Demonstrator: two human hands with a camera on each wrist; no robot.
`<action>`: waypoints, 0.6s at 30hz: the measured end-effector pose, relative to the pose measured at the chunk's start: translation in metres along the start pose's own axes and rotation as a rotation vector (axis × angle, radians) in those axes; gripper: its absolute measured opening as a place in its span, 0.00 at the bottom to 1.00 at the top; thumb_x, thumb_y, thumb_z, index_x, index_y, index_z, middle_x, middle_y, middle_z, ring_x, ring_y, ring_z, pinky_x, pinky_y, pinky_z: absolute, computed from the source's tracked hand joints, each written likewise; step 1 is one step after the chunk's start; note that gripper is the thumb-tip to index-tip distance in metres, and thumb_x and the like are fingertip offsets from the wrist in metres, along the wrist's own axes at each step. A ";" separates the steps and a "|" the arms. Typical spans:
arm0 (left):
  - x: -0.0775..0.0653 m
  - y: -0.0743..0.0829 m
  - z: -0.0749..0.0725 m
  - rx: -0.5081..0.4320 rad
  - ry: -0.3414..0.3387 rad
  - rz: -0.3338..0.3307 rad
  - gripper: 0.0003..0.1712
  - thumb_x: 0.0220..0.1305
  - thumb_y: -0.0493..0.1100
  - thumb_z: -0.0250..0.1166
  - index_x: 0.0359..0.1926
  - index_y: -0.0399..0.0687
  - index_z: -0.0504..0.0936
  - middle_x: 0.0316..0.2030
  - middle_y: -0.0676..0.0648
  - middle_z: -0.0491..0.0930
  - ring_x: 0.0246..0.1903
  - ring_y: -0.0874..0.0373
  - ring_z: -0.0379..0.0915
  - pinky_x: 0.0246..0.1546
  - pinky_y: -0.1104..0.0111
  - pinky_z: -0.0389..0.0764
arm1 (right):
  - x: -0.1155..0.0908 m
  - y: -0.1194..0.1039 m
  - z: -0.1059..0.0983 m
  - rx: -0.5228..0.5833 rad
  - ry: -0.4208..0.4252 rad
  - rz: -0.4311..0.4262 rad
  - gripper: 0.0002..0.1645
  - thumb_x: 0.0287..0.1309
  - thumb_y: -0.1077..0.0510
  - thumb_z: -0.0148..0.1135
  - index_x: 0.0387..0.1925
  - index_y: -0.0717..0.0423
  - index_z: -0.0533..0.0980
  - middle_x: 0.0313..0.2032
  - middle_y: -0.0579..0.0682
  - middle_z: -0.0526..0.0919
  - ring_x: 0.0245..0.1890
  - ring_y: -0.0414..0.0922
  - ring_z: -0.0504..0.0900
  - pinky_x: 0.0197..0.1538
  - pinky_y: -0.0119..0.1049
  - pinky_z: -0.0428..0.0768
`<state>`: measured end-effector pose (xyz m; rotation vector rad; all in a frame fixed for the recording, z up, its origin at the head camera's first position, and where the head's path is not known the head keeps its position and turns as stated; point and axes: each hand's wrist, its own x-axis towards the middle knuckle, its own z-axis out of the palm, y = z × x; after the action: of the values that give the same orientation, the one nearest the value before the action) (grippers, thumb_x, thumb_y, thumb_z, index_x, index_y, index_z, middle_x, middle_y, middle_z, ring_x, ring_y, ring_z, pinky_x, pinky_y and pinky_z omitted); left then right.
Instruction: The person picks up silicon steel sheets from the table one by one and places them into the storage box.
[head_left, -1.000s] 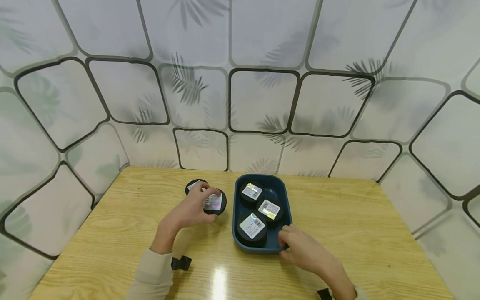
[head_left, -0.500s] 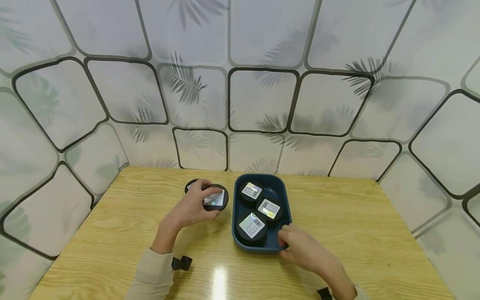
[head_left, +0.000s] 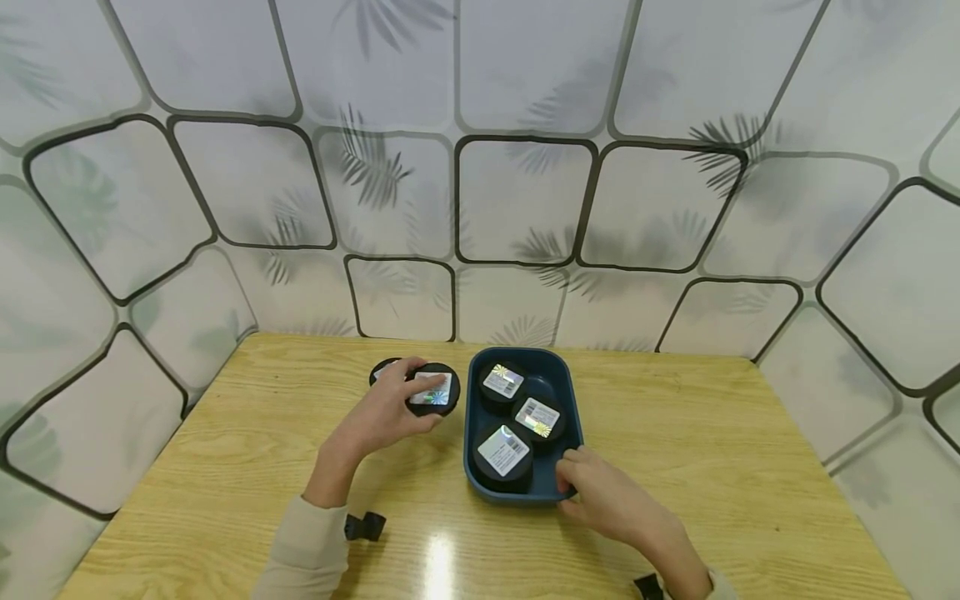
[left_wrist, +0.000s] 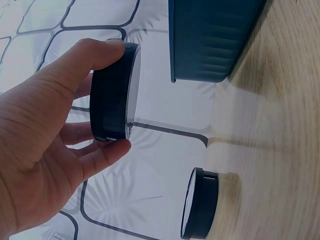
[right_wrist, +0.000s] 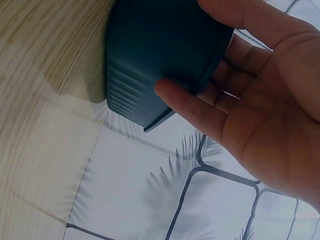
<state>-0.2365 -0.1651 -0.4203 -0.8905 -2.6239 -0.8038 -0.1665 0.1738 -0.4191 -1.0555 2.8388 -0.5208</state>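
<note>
My left hand holds a round black tub with a shiny white label, thumb on one side and fingers on the other. In the left wrist view this tub hangs above the tabletop, apart from the bin. A second labelled black tub rests on the table, partly hidden by the left hand in the head view. Three black tubs lie labels up in a dark blue bin. At the bin's near right corner, my right hand grips the rim, thumb and fingers on both sides of the wall.
The light wooden table reaches back to a patterned wall covering. A black strap piece shows beside the left sleeve, another by the right wrist.
The left hand's tub has risen and shifted slightly right and back, its label tilting as it moves. The right hand and the bin stay in place.
</note>
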 end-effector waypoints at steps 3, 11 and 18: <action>0.001 0.000 0.000 0.016 0.004 0.015 0.29 0.53 0.43 0.77 0.58 0.45 0.83 0.59 0.31 0.71 0.56 0.36 0.70 0.54 0.42 0.72 | 0.000 0.000 0.000 0.000 0.004 -0.006 0.16 0.46 0.65 0.73 0.25 0.48 0.72 0.28 0.38 0.68 0.30 0.36 0.65 0.33 0.31 0.70; 0.003 0.004 0.000 0.035 0.006 0.032 0.30 0.53 0.44 0.77 0.58 0.45 0.82 0.60 0.31 0.71 0.57 0.34 0.70 0.54 0.42 0.73 | 0.000 0.001 0.001 0.017 0.013 -0.019 0.15 0.45 0.66 0.72 0.24 0.49 0.72 0.27 0.38 0.68 0.30 0.36 0.65 0.33 0.31 0.70; 0.004 0.004 0.002 0.034 -0.004 0.040 0.30 0.54 0.45 0.77 0.58 0.44 0.82 0.61 0.31 0.71 0.57 0.34 0.69 0.54 0.43 0.73 | 0.000 0.002 0.002 0.027 0.018 -0.031 0.15 0.45 0.66 0.71 0.24 0.49 0.72 0.27 0.38 0.68 0.30 0.36 0.64 0.32 0.30 0.69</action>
<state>-0.2376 -0.1593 -0.4191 -0.9335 -2.6059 -0.7462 -0.1676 0.1745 -0.4219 -1.0971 2.8268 -0.5719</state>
